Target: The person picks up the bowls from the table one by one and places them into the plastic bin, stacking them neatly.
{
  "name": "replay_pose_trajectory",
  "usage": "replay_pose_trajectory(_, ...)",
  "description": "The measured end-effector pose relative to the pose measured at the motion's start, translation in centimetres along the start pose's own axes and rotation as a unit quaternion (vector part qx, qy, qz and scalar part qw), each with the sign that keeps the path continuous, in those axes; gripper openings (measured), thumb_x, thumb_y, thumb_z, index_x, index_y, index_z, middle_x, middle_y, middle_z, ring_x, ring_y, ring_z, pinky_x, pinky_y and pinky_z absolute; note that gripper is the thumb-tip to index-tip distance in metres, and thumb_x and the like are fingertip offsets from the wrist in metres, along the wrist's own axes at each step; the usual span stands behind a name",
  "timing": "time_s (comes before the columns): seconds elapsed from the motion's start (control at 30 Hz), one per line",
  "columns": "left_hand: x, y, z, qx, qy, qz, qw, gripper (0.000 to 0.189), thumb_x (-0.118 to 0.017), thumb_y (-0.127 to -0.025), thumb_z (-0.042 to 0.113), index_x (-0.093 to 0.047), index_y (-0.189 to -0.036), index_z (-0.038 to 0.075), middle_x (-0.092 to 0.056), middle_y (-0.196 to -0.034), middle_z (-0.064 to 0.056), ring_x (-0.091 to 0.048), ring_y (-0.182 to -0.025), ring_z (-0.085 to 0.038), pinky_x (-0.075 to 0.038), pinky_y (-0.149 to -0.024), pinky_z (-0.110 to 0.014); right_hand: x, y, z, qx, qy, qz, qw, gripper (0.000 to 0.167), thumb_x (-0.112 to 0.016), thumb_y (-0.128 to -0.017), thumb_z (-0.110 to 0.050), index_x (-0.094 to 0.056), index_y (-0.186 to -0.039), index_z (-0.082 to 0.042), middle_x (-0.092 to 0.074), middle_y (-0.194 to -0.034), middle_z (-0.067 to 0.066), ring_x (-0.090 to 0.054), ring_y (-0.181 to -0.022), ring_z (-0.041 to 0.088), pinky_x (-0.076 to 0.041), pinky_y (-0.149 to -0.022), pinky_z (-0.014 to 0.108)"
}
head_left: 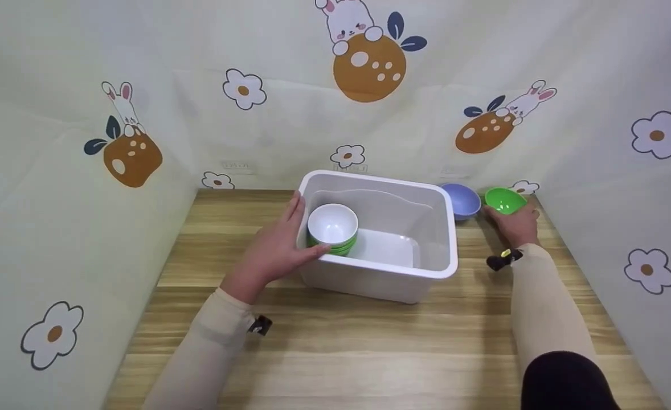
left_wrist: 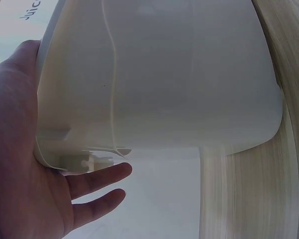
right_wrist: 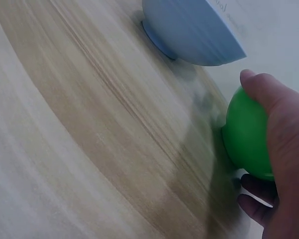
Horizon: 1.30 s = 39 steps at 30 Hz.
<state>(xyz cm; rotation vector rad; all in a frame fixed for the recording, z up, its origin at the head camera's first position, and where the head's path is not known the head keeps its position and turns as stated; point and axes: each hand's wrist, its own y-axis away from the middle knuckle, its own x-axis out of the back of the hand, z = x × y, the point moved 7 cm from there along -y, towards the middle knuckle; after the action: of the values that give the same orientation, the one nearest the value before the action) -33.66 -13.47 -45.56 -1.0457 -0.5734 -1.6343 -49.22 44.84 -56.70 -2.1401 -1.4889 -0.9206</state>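
My left hand [head_left: 271,246] holds the left front corner of a white plastic bin [head_left: 448,239], its thumb over the front rim. In the left wrist view, two straight fingers [left_wrist: 102,180] stretch past the bin's outer wall [left_wrist: 189,74]. Inside the bin at the left sits a stack of bowls [head_left: 333,223], white within and green outside. At the back right, my right hand [head_left: 519,225] grips a green bowl [head_left: 505,199] by its side. The right wrist view shows the thumb on the rim of this green bowl [right_wrist: 246,134] and fingers beneath it, partly hidden.
A blue bowl [head_left: 462,200] stands between the bin and the green bowl, close to the bin's right rim. Everything rests on a wood-grain table [head_left: 335,347]. Printed cloth walls [head_left: 290,131] enclose its back and sides.
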Motion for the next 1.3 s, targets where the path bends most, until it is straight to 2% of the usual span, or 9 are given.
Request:
replay_pose_trajectory(0.1, 0.1, 0.0, 0.1, 0.003, -0.002, -0.001, 1.0000, 0.125, -0.070, -0.094, 0.077, -0.011, -0.177, 0.004, -0.003, -0.186, -0.012, -0.044, -0.153, -0.053, -0.046, -0.116, -0.070, -0.1, 0.1, 0.2, -0.001, -0.002, 0.003, 1.0000, 0.136, -0.082, -0.093, -0.060, 0.006, -0.169, 0.011, -0.015, -0.167, 0.045, -0.033, -0.154, 0.061, -0.032, -0.128, 0.064)
replay_pose_trajectory(0.3, 0.1, 0.1, 0.2, 0.007, -0.003, -0.005, 1.0000, 0.124, -0.068, -0.095, 0.078, -0.012, -0.177, 0.004, -0.003, -0.186, -0.012, -0.040, -0.157, -0.050, -0.045, -0.118, -0.068, 0.0, 0.2, 0.4, 0.010, -0.009, 0.008, 0.9999, 0.135, -0.082, -0.092, -0.061, 0.002, -0.170, 0.009, -0.018, -0.167, 0.042, -0.037, -0.152, 0.059, -0.035, -0.127, 0.064)
replay_pose_trajectory(0.57, 0.3, -0.1, 0.3, 0.002, 0.004, -0.002, 1.0000, 0.124, -0.073, -0.095, 0.072, -0.011, -0.177, 0.002, -0.006, -0.185, -0.017, -0.041, -0.155, -0.053, -0.046, -0.116, -0.069, 0.3, 0.4, 0.6, 0.029, -0.017, 0.006, 0.9994, 0.135, -0.083, -0.091, -0.062, 0.001, -0.171, 0.008, -0.020, -0.166, 0.039, -0.038, -0.150, 0.057, -0.036, -0.126, 0.064)
replay_pose_trajectory(0.67, 0.2, -0.1, 0.2, 0.002, 0.006, -0.001, 1.0000, 0.124, -0.073, -0.095, 0.072, -0.011, -0.177, 0.003, -0.005, -0.185, -0.015, -0.039, -0.156, -0.052, -0.045, -0.118, -0.068, 0.6, 0.8, 0.4, 0.044, -0.018, 0.005, 0.9988, 0.131, -0.084, -0.092, -0.059, -0.005, -0.171, 0.009, -0.024, -0.165, 0.039, -0.041, -0.149, 0.056, -0.037, -0.125, 0.064)
replay_pose_trajectory(0.93, 0.1, 0.0, 0.1, 0.002, 0.001, 0.000, 1.0000, 0.131, -0.061, -0.090, 0.089, -0.012, -0.177, 0.004, -0.003, -0.186, -0.012, -0.036, -0.159, -0.049, -0.043, -0.119, -0.070, 1.5, 2.0, 0.1, 0.084, -0.048, -0.009, 0.9953, 0.128, -0.089, -0.090, -0.049, -0.007, -0.173, 0.003, -0.030, -0.164, 0.034, -0.045, -0.143, 0.048, -0.041, -0.122, 0.061)
replay_pose_trajectory(1.17, 0.0, 0.0, 0.0, 0.001, 0.004, 0.002, 1.0000, 0.125, -0.068, -0.094, 0.078, -0.012, -0.177, 0.003, -0.005, -0.186, -0.015, -0.036, -0.159, -0.050, -0.043, -0.118, -0.071, 2.4, 3.2, -1.2, 0.126, -0.048, -0.022, 0.9907, 0.108, -0.091, -0.091, -0.041, -0.027, -0.169, -0.002, -0.044, -0.155, 0.025, -0.053, -0.136, 0.041, -0.046, -0.117, 0.060)
replay_pose_trajectory(1.3, 0.1, 0.0, 0.0, 0.000, 0.002, 0.002, 1.0000, 0.128, -0.064, -0.092, 0.084, -0.012, -0.177, 0.004, -0.006, -0.186, -0.015, -0.039, -0.157, -0.052, -0.044, -0.117, -0.071, 2.8, 3.7, -1.9, 0.136, -0.024, -0.026, 0.9900, 0.110, -0.090, -0.091, -0.041, -0.025, -0.169, 0.002, -0.043, -0.157, 0.031, -0.050, -0.140, 0.046, -0.044, -0.118, 0.066)
